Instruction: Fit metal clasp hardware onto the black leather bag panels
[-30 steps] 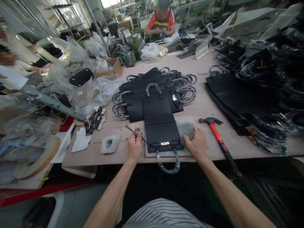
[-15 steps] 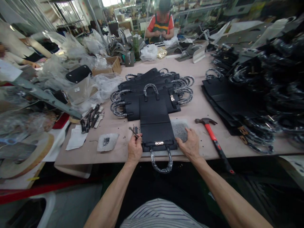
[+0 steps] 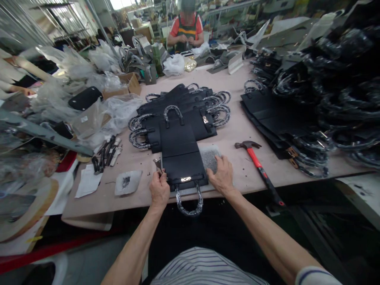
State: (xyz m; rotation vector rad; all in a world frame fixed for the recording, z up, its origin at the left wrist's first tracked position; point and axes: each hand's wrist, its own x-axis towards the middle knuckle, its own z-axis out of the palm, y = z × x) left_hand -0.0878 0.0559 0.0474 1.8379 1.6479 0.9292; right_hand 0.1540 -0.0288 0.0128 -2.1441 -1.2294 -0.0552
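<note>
A flat black bag panel (image 3: 181, 158) with a metal clasp (image 3: 186, 179) and a wrapped handle (image 3: 189, 202) lies at the table's near edge. My left hand (image 3: 158, 189) is closed on a small metal punch tool (image 3: 157, 163) at the panel's left edge. To the panel's right, my right hand (image 3: 221, 175) lies on a grey pad (image 3: 208, 156) with its fingers spread, touching the panel's edge.
A red-handled hammer (image 3: 257, 167) lies right of my right hand. Stacked black panels (image 3: 181, 103) sit behind, more piles (image 3: 279, 118) at right. Small tools (image 3: 105, 152) and paper scraps (image 3: 127, 182) lie left. Another person (image 3: 185, 27) works at the far end.
My left hand has drawn the punch tool in from the table to the panel's left edge. My right hand has stayed on the pad. The view has drifted right.
</note>
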